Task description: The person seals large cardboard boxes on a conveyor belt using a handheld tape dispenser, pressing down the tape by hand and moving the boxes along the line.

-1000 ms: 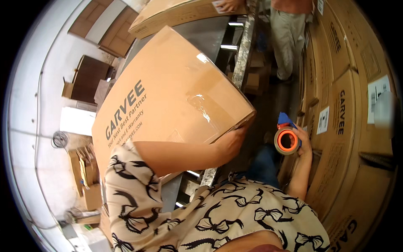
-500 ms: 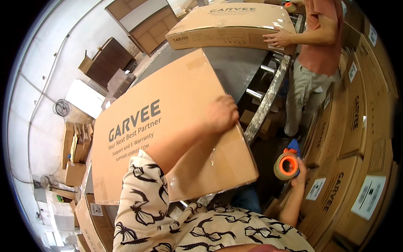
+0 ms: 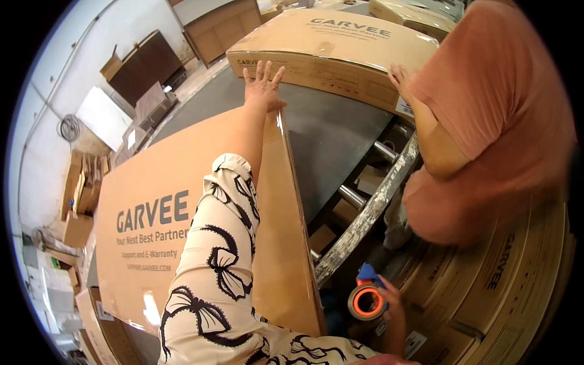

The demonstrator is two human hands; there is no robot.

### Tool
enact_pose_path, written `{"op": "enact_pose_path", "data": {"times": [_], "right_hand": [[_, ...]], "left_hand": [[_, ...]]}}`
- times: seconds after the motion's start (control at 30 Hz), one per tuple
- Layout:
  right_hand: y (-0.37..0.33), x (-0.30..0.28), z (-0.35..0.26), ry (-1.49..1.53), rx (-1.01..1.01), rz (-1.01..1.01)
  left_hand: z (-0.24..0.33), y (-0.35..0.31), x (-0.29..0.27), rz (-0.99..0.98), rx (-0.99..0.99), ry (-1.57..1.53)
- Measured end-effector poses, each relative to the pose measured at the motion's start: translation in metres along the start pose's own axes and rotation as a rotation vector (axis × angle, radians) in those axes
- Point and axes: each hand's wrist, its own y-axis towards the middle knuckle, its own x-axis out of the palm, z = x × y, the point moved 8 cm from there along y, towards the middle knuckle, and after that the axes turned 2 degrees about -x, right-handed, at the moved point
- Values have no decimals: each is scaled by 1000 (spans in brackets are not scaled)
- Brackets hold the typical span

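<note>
head view, with the big flat cardboard box [image 3: 182, 219] in the middle as the landmark. it lies on a grey metal table [image 3: 337, 137], long and flat, with print on its top face. the left hand [image 3: 263, 85] is stretched out past the box's far end, fingers spread wide and flat, gripping nothing; its palm sits at the far corner of the box, fingertips reaching toward a second cardboard box [image 3: 331, 52] that lies across the table beyond the landmark. the arm in a patterned black-and-cream sleeve [image 3: 213, 261] lies along the landmark box's right edge.

to the right of and below the landmark box, off the table edge, the right hand [image 3: 389, 301] is wrapped around one tape dispenser [image 3: 367, 298], blue-handled with an orange roll.

two boxes on the table. one other person in an orange shirt [image 3: 493, 121] stands to the right of the table, one of their hands [image 3: 401, 76] resting on the far box's near edge. further cartons [image 3: 505, 280] are stacked to the right of the landmark, past the dispenser; more cardboard [image 3: 79, 194] stands to its left.
</note>
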Motion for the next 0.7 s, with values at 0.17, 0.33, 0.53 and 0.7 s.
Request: {"op": "enact_pose_path", "data": {"times": [0.17,0.33,0.53,0.7], "right_hand": [[10,20,-3,-2,-19,-62],[8,43,-50,-104,-153,31],[-40,109,-131,61,-493,-73],[-107,281,-116,-28,-408,-377]], "left_hand": [[-31,-49,32,-732,-387,-386],[-30,-104,5,-474,0,-292],[-44,-294,-154,-761,110,-401],[-195,-490,-226,-526,-280,-432]]}}
